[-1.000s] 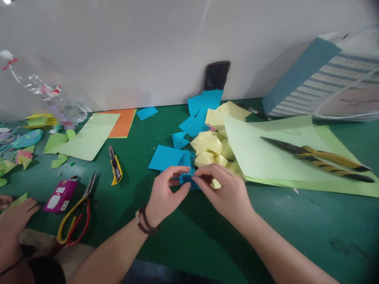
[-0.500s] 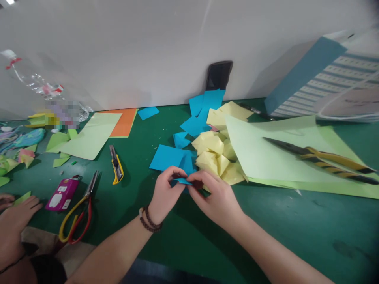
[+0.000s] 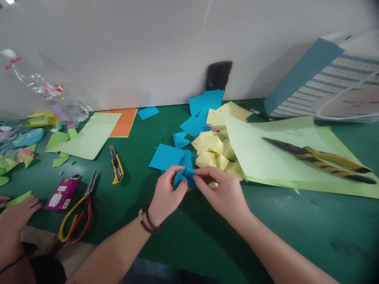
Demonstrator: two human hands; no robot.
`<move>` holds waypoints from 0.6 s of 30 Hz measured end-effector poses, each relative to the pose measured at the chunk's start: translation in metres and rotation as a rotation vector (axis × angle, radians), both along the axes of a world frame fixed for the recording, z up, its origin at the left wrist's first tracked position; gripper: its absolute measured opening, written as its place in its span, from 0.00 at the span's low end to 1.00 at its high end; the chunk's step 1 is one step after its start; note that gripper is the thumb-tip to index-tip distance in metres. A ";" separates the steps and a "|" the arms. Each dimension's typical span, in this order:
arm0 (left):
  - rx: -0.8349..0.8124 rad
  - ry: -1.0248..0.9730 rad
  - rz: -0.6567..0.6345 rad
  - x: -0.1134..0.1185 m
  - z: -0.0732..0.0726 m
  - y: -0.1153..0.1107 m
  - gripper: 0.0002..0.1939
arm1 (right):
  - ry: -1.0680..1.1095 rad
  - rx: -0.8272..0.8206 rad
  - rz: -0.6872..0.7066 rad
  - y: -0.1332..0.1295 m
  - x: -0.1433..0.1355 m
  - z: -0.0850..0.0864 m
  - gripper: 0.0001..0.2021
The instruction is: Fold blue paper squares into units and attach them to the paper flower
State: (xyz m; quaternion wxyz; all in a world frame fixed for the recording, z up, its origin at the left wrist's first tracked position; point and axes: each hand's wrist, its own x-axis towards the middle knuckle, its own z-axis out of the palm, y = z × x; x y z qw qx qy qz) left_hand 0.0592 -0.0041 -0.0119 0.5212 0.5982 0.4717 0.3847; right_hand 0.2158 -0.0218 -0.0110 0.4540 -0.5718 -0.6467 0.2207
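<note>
A small folded piece of blue paper (image 3: 185, 176) is pinched between both hands near the middle of the green table (image 3: 133, 205). My left hand (image 3: 168, 191) grips its left side, thumb on top, a dark beaded bracelet at the wrist. On the right side, my right hand (image 3: 220, 189) holds the edge between thumb and fingers. Just beyond lie a blue sheet (image 3: 166, 157) and a heap of folded yellow paper pieces (image 3: 210, 148). More blue pieces (image 3: 197, 124) lie farther back, by a dark phone (image 3: 219, 75) leaning on the wall.
To the left are a yellow cutter (image 3: 116, 165), scissors (image 3: 78, 217), a purple power adapter (image 3: 62, 194) and another person's hand (image 3: 22, 213) with green paper. At right, pliers (image 3: 319, 157) rest on pale green sheets (image 3: 266, 165), before a paper bag (image 3: 308, 79).
The blue paper has tilted, so more of its folded face shows. My right hand has shifted slightly right, its fingers now at the paper's right edge.
</note>
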 end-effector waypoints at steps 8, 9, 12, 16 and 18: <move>-0.064 -0.065 0.036 -0.002 0.000 0.007 0.06 | -0.242 0.246 0.083 -0.005 -0.006 -0.003 0.05; -0.066 -0.093 0.045 -0.003 -0.001 0.008 0.06 | -0.267 0.270 0.092 -0.005 -0.006 -0.003 0.05; -0.001 -0.155 0.092 -0.004 -0.002 0.009 0.04 | -0.286 0.283 0.093 -0.005 -0.006 -0.001 0.07; 0.109 -0.204 0.098 -0.004 0.000 0.008 0.05 | -0.220 0.279 0.061 -0.005 -0.005 0.000 0.05; 0.127 -0.264 0.074 -0.003 0.000 0.008 0.04 | -0.196 0.330 0.053 -0.005 -0.004 0.001 0.06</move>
